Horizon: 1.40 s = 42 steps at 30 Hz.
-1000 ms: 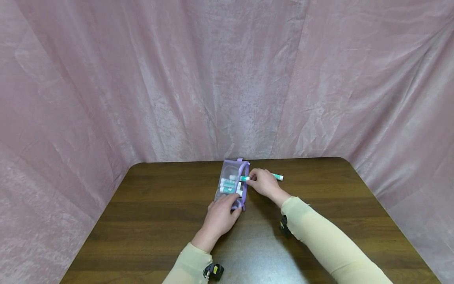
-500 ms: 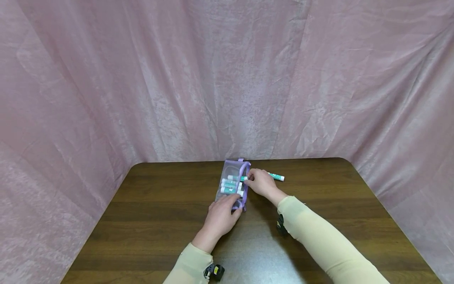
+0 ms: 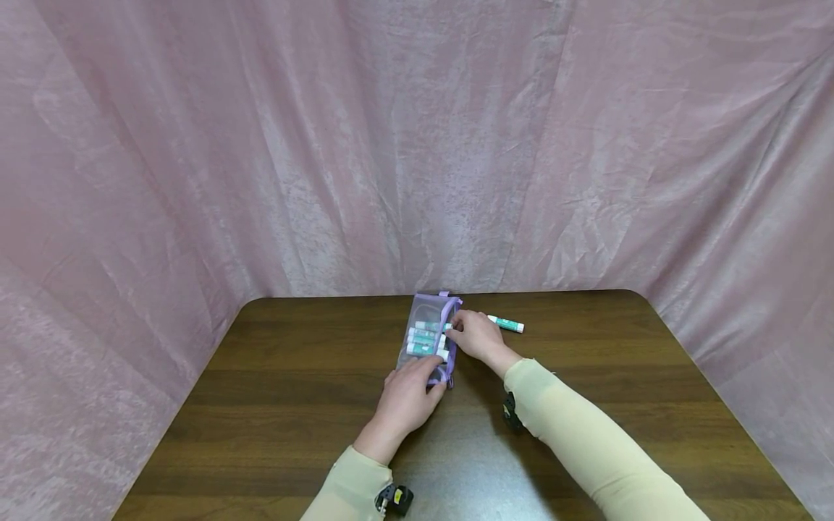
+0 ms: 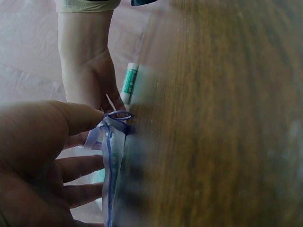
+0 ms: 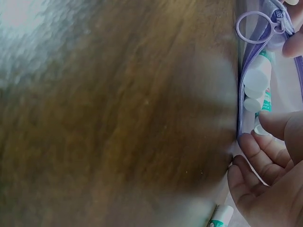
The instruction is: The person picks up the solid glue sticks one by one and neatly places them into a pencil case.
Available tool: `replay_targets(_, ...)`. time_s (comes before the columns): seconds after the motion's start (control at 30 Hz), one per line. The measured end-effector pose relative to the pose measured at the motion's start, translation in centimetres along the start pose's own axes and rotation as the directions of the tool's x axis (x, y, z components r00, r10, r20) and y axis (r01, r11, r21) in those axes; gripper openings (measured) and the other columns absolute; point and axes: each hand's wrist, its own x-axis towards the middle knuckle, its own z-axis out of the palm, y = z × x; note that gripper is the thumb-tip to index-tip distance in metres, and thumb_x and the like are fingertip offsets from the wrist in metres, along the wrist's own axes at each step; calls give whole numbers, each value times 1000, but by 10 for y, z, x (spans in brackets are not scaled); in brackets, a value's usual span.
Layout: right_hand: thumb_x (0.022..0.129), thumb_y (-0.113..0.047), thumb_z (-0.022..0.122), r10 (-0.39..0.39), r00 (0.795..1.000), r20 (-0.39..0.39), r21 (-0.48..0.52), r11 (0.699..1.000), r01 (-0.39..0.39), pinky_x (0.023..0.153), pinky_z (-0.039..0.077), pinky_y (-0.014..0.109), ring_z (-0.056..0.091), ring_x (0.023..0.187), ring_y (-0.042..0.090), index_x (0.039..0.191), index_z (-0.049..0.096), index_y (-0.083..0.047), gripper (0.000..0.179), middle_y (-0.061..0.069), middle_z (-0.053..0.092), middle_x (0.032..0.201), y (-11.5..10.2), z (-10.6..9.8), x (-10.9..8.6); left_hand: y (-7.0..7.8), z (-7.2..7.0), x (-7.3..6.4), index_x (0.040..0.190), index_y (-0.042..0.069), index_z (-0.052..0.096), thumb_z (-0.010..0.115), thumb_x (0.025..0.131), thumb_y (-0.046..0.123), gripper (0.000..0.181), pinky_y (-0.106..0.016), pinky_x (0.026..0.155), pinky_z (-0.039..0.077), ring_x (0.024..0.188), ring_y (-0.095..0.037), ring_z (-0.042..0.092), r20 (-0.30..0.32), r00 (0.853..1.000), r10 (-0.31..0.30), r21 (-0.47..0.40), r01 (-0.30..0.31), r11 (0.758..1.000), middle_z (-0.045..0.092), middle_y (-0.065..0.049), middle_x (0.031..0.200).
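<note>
A purple zippered mesh pouch [image 3: 426, 302] lies on the table with its zipped side toward the right and its mouth parted. Several green-and-white glue sticks [image 3: 420, 349] show through the mesh. My left hand [image 3: 405, 394] holds the pouch's near end, thumb by the zipper in the left wrist view. At the mouth, my right hand [image 3: 480, 337] pinches the white end of another glue stick [image 5: 260, 129], most of which is inside the pouch. The ring-shaped zipper pull [image 5: 255, 27] hangs at the near end.
One loose glue stick [image 3: 508, 325] lies on the wooden table [image 3: 293, 376], just beyond the right hand. A pink curtain [image 3: 417, 145] hangs behind the table's far edge.
My right hand has shifted left, sliding the glue stick deeper into the pouch. More of the loose glue stick is uncovered. My left hand stays at the pouch's near end.
</note>
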Motion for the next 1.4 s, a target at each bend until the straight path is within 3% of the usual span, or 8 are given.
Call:
replay_targets(0.33, 107, -25, 75, -38, 999, 4, 1, 999, 38, 101, 54, 56, 72, 112, 35, 121, 80, -7, 23, 9, 79, 114, -4, 0, -2, 0, 0, 0, 146, 15, 69, 77, 106, 28, 42, -76, 107, 45, 140, -40, 61, 7, 1000, -10, -3, 10, 1000, 70, -11, 145)
replay_targets(0.4, 107, -24, 74, -44, 999, -8, -1, 999, 44, 98, 55, 58, 71, 114, 37, 121, 80, -7, 23, 9, 79, 115, -3, 2, -1, 0, 1, 0, 146, 15, 69, 77, 106, 28, 42, -76, 107, 45, 140, -40, 61, 8, 1000, -10, -2, 10, 1000, 70, -11, 145)
replay_targets(0.63, 109, -28, 72, -28, 1000, 13, 10, 1000, 28, 103, 53, 59, 66, 125, 41, 125, 81, -9, 27, 12, 77, 126, -1, 6, 1, 0, 1, 0, 146, 15, 69, 77, 106, 28, 43, -76, 107, 45, 139, -39, 62, 7, 1000, -11, 0, 11, 1000, 70, -11, 145)
replay_targets(0.93, 109, -28, 72, -18, 1000, 25, 4, 1000, 18, 106, 51, 58, 63, 129, 42, 126, 82, -10, 26, 13, 75, 128, -5, 5, -2, 0, 1, 0, 147, 14, 69, 76, 107, 28, 43, -76, 108, 44, 141, -40, 60, 19, 1000, -19, -2, 19, 1000, 70, -12, 146)
replay_targets(1.4, 109, -26, 71, -44, 999, 9, 8, 999, 44, 97, 54, 53, 66, 118, 36, 122, 85, -12, 23, 10, 76, 118, -3, 6, -2, -1, 2, 1, 146, 15, 70, 77, 106, 28, 42, -76, 108, 44, 140, -40, 61, 16, 1000, -18, 3, 18, 1000, 71, -10, 145)
